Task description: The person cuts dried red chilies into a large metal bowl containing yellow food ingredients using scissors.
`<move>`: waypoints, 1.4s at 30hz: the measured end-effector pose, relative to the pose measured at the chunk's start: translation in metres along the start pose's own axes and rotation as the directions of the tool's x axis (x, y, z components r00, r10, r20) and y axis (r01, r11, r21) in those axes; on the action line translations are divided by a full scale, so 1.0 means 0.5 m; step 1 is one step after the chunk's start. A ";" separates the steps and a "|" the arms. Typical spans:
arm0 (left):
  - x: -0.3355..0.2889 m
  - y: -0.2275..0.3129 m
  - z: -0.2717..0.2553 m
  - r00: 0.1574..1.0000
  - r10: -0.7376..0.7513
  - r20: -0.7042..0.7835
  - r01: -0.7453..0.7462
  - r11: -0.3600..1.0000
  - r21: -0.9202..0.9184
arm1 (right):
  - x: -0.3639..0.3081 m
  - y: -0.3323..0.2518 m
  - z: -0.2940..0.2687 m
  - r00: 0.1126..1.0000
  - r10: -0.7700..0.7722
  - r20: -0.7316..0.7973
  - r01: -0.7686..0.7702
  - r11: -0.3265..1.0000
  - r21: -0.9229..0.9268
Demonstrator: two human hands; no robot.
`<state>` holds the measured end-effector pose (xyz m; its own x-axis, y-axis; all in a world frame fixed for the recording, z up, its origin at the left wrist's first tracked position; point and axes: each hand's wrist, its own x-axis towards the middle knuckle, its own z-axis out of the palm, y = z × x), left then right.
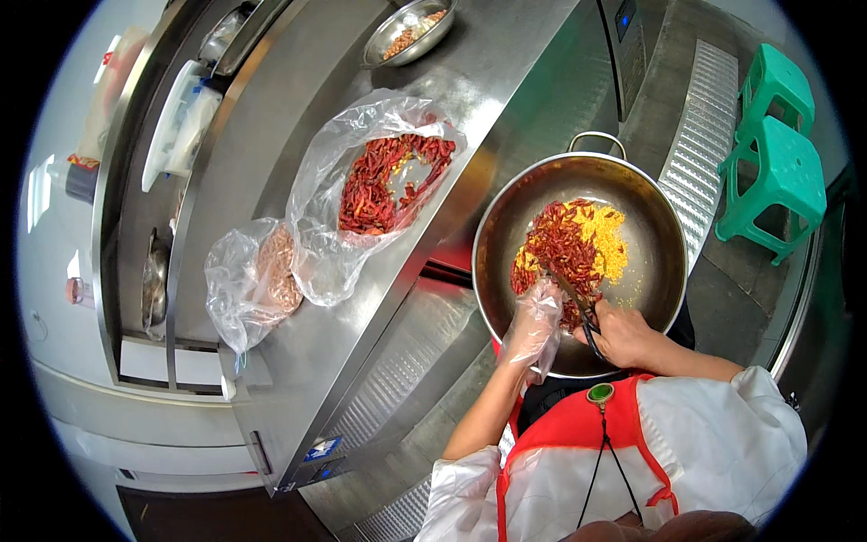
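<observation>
A wide metal basin [652,221] with a loop handle sits close in front of me. In it lies a heap of dried red chilies [558,237], with yellow chili seeds [610,246] spread along its right side. My left hand [533,323], in a clear plastic glove, reaches over the near rim with its fingers closed on dried chilies; its fingertips are partly hidden. Bare, my right hand [625,336] grips a pair of dark-handled scissors [590,327]. Their blades point up and left into the heap, beside the gloved fingers.
On the steel counter [506,45] to the left are an open plastic bag [330,163] of dried chilies, a bag of peanut-like pieces [275,271] and a small metal bowl [424,41]. Green stools [781,172] stand on the floor at right. Shelves [135,181] line the far left.
</observation>
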<state>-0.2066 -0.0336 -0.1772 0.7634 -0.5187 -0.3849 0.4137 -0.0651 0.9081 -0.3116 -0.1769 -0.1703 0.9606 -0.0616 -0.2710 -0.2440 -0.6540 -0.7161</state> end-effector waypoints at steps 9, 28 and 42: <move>0.008 -0.015 -0.030 0.998 0.051 0.027 -0.057 0.938 0.341 | 0.004 0.015 0.015 1.000 0.003 -0.013 -0.003 0.999 -0.048; 0.001 -0.018 -0.038 0.998 0.062 0.010 -0.062 0.953 0.297 | 0.001 -0.029 -0.029 0.985 0.081 0.153 -0.066 0.993 -0.101; -0.013 0.017 -0.014 0.979 0.202 0.038 -0.189 0.810 0.555 | 0.002 -0.025 -0.025 0.987 0.087 0.135 -0.070 0.990 -0.120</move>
<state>-0.2044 -0.0250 -0.1680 0.8120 -0.5530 -0.1868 -0.0844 -0.4280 0.8998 -0.3058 -0.1781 -0.1535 0.9090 -0.0155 -0.4164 -0.2933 -0.7336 -0.6130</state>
